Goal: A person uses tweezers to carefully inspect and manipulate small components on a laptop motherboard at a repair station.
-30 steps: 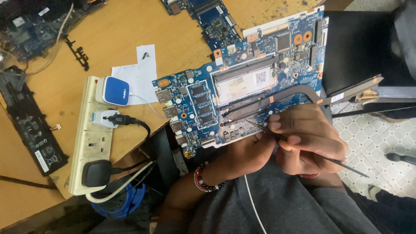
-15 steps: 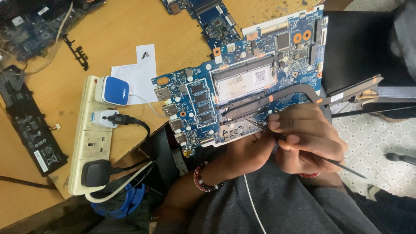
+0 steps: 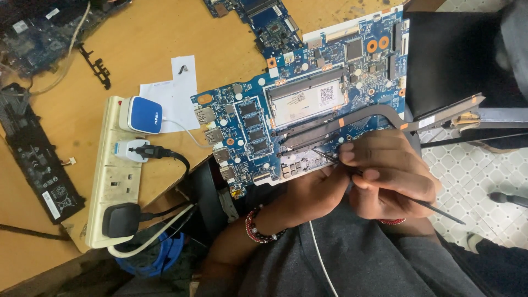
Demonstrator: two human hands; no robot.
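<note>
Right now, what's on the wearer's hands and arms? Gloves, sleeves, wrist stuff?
No gloves: both hands are bare. The left hand has a red-and-white beaded bracelet on the wrist and a bare forearm, no sleeve showing. The right hand has a thin red band at the wrist; its forearm is out of sight. No rings or watch that I can make out.

Circuit board (image 3: 308, 110): glossy blue laminate with bright metal ports. Heat pipe (image 3: 352, 122): dull dark metal. Table (image 3: 143, 38): worn, matt wood, scuffed. Power strip (image 3: 113, 176): cream plastic, grimy. Note sheet (image 3: 176, 91): plain white paper. Probe (image 3: 434, 209): thin, black, matt.
</note>
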